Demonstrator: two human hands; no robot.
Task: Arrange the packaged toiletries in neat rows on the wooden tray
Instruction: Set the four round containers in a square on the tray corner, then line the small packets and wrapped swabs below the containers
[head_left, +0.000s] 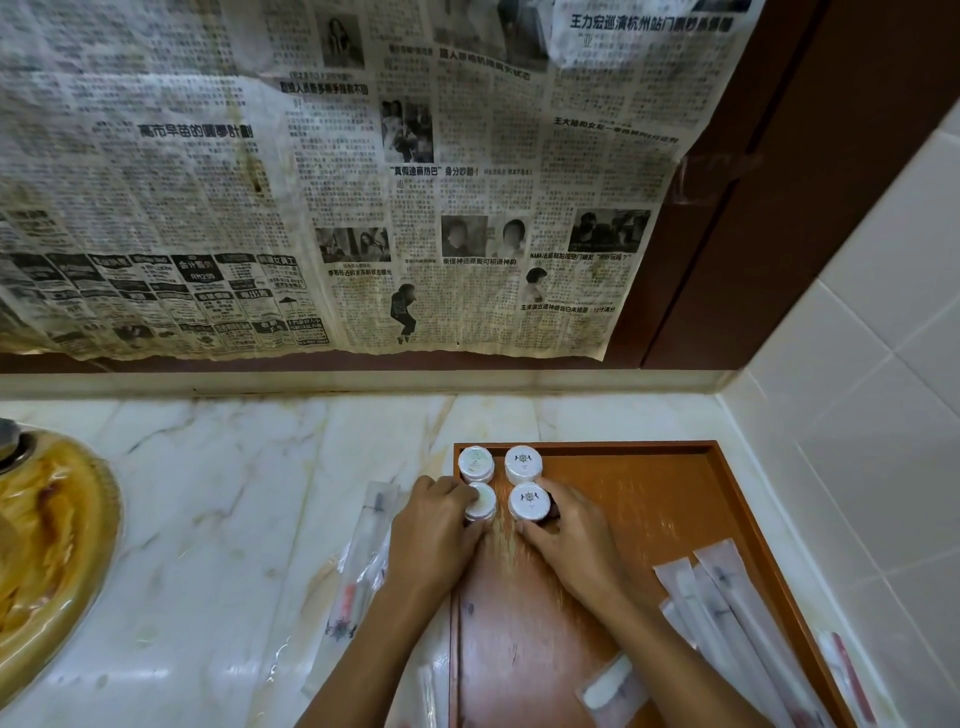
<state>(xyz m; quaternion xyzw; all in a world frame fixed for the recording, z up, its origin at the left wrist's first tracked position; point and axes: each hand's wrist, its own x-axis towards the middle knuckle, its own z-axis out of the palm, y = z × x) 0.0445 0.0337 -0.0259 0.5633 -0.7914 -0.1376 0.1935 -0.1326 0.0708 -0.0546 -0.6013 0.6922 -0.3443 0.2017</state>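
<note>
Newspapered wall (363, 182), Chinese print | left hand (434, 525) grips round pack (480, 501) | right hand (569, 540) grips crest-labelled pack (528, 500)

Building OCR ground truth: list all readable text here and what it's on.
"王力宏巡演杭州站门票秒" on the yellowed newspaper sheets covering the wall, top right.
"真假迪丽热巴" 身分吵翻! on the same newspaper, centre.
Newspaper body columns: too small.
Round white lidded toiletry tubs: emblem only, lettering blurred.
Clear plastic sachets: print unreadable.
</note>
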